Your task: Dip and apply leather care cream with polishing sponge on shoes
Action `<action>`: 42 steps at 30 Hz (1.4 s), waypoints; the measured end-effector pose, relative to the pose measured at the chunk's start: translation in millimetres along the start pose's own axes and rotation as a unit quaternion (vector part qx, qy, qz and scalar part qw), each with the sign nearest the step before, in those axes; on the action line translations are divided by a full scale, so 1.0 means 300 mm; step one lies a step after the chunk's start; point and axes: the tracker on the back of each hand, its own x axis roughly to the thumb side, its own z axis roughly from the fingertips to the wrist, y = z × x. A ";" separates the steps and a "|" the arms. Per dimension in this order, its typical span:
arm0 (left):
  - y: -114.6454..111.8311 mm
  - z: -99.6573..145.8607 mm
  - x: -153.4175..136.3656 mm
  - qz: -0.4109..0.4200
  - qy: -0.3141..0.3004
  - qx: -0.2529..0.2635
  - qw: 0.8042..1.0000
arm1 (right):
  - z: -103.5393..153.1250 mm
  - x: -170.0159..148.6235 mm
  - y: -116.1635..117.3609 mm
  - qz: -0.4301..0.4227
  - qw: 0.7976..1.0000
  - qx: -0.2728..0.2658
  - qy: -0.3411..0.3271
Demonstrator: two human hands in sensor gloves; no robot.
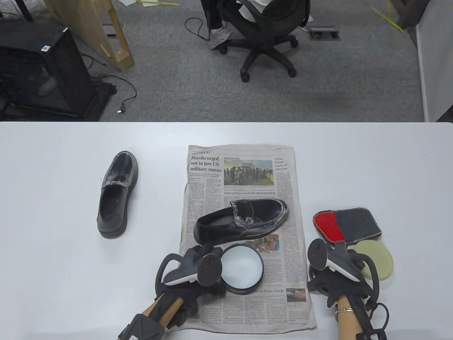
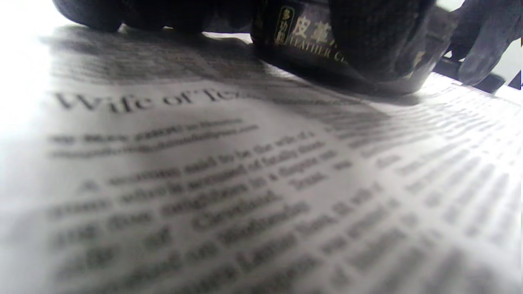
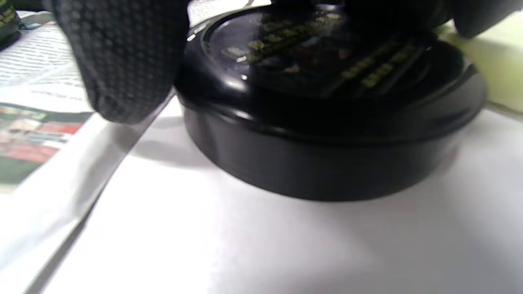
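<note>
A sheet of newspaper [image 1: 244, 233] lies on the white table [image 1: 70, 283], reaching from the table's middle down to its near edge. On the paper's middle a black loafer [image 1: 242, 221] lies with its toe toward the right edge of the table; a second black loafer [image 1: 116, 194] stands off the paper toward the left edge, toe pointing to the far edge. Just nearer than the first shoe, the open tin of leather care cream [image 1: 241, 268] sits on the paper, its pale cream showing. The left hand [image 1: 193, 271] is at the tin's left side, and in the left wrist view its gloved fingers [image 2: 367, 36] curl round the black wall of the tin (gold lettering shows on it), so the hand holds it. Just off the paper's right edge, the right hand [image 1: 336, 276] rests over the tin's black lid [image 3: 327, 122], which lies on the bare table; its fingers [image 3: 118, 57] hang at the lid's rim, but I cannot tell whether they grip it. The round pale-yellow polishing sponge [image 1: 376, 260] lies just beside the lid, toward the right edge, and touching the sponge's far side is a red-and-grey polishing mitt [image 1: 348, 226].
</note>
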 end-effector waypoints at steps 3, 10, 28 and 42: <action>0.018 0.013 -0.008 0.025 -0.010 0.004 1.000 | 0.034 -0.031 -0.049 -0.027 0.998 -0.046 0.014; 0.056 0.031 0.025 0.028 -0.027 0.053 0.998 | 0.060 -0.225 -0.103 -0.097 0.968 -0.160 0.169; 0.028 -0.032 0.041 0.045 -0.037 0.032 0.998 | -0.048 -0.400 0.031 -0.194 0.952 -0.062 0.230; 0.027 -0.029 0.038 0.048 -0.032 0.038 0.998 | 0.186 0.198 -0.182 -0.042 0.937 -0.296 -0.180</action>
